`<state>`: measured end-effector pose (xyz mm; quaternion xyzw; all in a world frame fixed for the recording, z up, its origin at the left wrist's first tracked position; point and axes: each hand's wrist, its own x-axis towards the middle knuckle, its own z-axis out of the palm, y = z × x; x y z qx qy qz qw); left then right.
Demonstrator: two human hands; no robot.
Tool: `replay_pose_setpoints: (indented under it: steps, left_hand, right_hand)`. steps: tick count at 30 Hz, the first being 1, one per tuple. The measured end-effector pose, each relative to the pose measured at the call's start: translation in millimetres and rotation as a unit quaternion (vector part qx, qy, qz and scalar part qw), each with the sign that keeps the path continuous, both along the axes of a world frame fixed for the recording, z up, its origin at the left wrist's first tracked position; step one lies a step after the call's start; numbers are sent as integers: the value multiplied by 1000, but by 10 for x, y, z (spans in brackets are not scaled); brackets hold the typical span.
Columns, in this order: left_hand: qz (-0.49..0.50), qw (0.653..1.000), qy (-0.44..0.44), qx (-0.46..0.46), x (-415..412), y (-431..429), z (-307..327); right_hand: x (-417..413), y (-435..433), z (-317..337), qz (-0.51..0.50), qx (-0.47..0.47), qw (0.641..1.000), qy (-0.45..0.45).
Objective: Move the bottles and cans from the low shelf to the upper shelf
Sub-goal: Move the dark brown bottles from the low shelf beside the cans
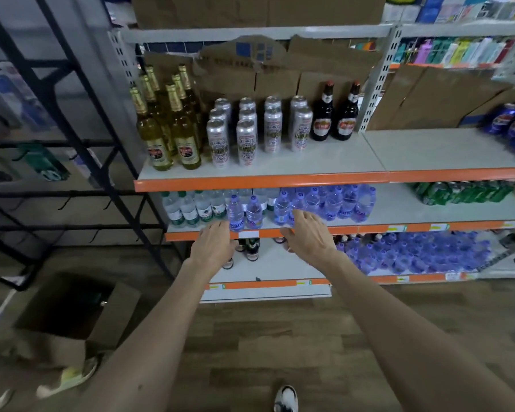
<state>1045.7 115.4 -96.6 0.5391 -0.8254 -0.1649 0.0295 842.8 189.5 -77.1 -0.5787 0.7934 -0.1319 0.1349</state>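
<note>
Both hands are empty, fingers spread: left hand [213,243], right hand [308,237]. Dark bottles [252,248] wait just below the fingertips on the low shelf [274,269]. Next, I think: reach down and grab them.

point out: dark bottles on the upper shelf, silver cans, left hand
dark bottles [321,120]: head view, body of the left one.
silver cans [246,144]: head view, front can's label.
left hand [213,243]: head view, back of hand.

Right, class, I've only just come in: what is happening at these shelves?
A person is restocking drinks. Both hands are empty and open: the left hand and right hand reach toward the dark bottles on the low shelf. The upper shelf already holds golden bottles, silver cans and two dark bottles.
</note>
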Motion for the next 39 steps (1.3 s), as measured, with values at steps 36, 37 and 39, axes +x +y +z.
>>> replay_pose_setpoints:
  steps: [36,37,39]
  left_hand:
    - [177,969,167,-47,-203,-3399,-7646]
    - [182,964,184,-58,-227,-3460,-7671]
    - [208,950,224,-63,-275,-3536,-7715]
  right_hand:
    - [-354,-3528,-7608,-87,-51,988,-113]
    - [-374,-3633,-7591,-87,-66,987,-117]
    - [-405,-3825,-7575,-81,-93,983,-136]
